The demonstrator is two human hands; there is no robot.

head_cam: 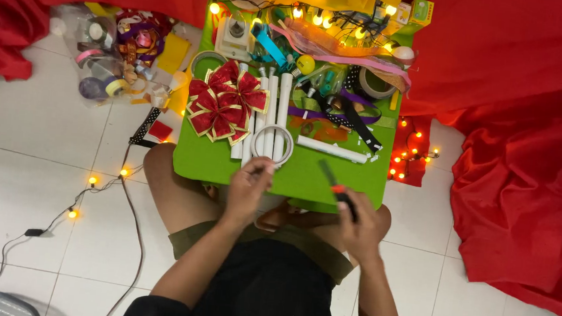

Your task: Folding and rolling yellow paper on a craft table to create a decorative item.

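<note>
My left hand (248, 188) rests at the near edge of the small green table (354, 178), its fingers pinching the rim of a white tape roll (273, 144). The roll lies over several white tubes (270, 109) set side by side. My right hand (358, 224) is closed around a black tool with an orange band (336, 183), its tip pointing up over the table. A red bow with gold edging (226, 101) sits left of the tubes. One loose white tube (331, 149) lies to the right.
Ribbons, tape rolls and lit string lights (320, 19) crowd the table's far half. A pile of ribbon spools (110, 55) sits on the tiled floor at left. Red cloth (531, 166) covers the right side. A light cord (88, 192) trails across the floor.
</note>
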